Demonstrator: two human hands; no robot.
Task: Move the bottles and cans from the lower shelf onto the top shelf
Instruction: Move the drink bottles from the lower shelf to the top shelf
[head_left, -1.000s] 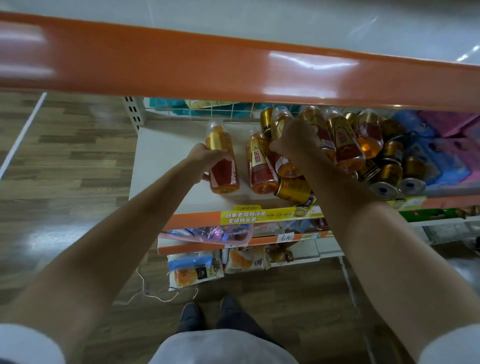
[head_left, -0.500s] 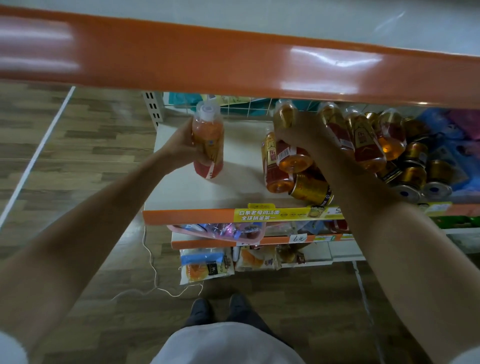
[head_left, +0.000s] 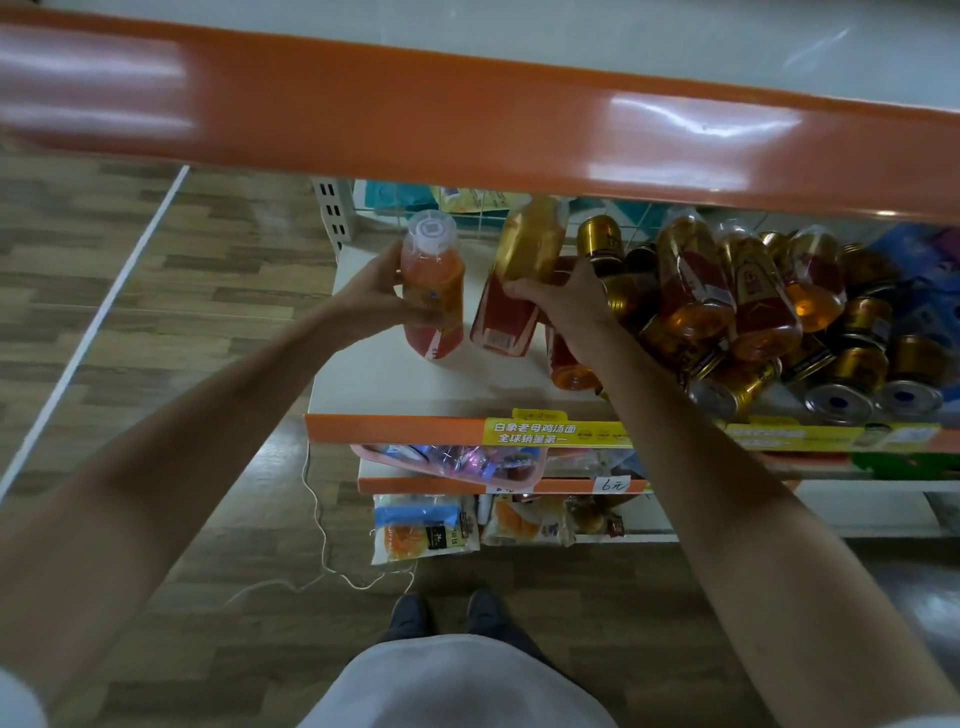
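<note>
Light falls from overhead. The glossy orange shelf edge (head_left: 467, 119) throws it back as two broad white glare patches, one toward its left end and one toward its right. Above the edge, the top shelf (head_left: 519, 31) looks pale and washed out, with a thin bright streak. Below the edge, the lower shelf (head_left: 395, 384) sits in dimmer, warmer light. Faint shadows lie there beneath the pale-capped bottle (head_left: 434, 270) in the left hand (head_left: 371, 296) and the red-labelled bottle (head_left: 524, 244) in the right hand (head_left: 566, 306). The whole frame is soft, and the left end of the edge smears. The wide lens bows the edge and stretches the forearms in the corners far below it.
</note>
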